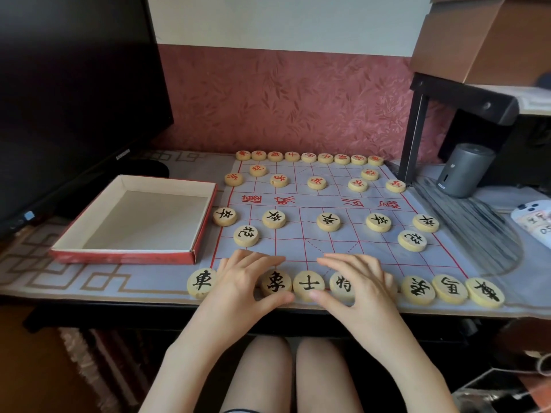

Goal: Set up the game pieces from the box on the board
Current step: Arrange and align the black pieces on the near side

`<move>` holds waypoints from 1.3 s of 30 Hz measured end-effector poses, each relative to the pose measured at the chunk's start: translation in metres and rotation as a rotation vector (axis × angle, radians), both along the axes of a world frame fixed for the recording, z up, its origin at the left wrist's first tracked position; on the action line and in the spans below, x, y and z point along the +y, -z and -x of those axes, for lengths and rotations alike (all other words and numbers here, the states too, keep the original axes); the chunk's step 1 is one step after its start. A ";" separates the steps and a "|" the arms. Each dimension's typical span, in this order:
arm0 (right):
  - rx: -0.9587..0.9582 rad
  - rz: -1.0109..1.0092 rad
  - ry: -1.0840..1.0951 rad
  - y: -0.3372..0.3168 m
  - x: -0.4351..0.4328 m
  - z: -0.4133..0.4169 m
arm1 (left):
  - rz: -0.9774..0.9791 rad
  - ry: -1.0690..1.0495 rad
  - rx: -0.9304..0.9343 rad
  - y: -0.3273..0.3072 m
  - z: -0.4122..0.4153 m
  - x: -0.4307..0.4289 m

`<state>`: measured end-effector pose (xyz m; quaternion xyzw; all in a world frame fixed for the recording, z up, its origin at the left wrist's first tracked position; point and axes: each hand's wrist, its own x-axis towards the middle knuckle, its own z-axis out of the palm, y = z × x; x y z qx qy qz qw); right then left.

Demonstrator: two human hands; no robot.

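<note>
A plastic game board (pixel 301 236) with red grid lines lies on the table. Red-lettered wooden discs (pixel 308 157) line its far edge, with more in front of them. Black-lettered discs (pixel 328 222) fill the near half, and a row of them runs along the near edge (pixel 309 285). My left hand (pixel 244 278) rests over that near row, fingers straight, covering one disc between two visible ones. My right hand (pixel 360 281) lies over the row's middle, fingers spread, partly hiding a disc (pixel 343 284). The red box (pixel 135 222) to the left of the board stands empty.
A dark monitor (pixel 71 93) stands behind the box at the left. A grey cylinder (pixel 463 169) and a black metal shelf leg (pixel 416 132) stand at the board's far right corner. A white device (pixel 533 217) lies at the right edge.
</note>
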<state>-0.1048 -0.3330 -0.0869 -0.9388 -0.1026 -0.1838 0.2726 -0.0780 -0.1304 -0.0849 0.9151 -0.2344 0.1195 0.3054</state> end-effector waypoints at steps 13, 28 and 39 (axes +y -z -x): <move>0.022 -0.034 0.129 -0.009 -0.074 0.020 | -0.057 0.154 0.012 -0.012 -0.002 -0.066; 0.175 0.009 -0.013 -0.019 -0.081 0.017 | -0.153 0.191 0.002 -0.009 -0.009 -0.082; 0.082 0.157 0.102 -0.004 -0.080 0.003 | -0.129 0.141 -0.011 -0.004 -0.012 -0.085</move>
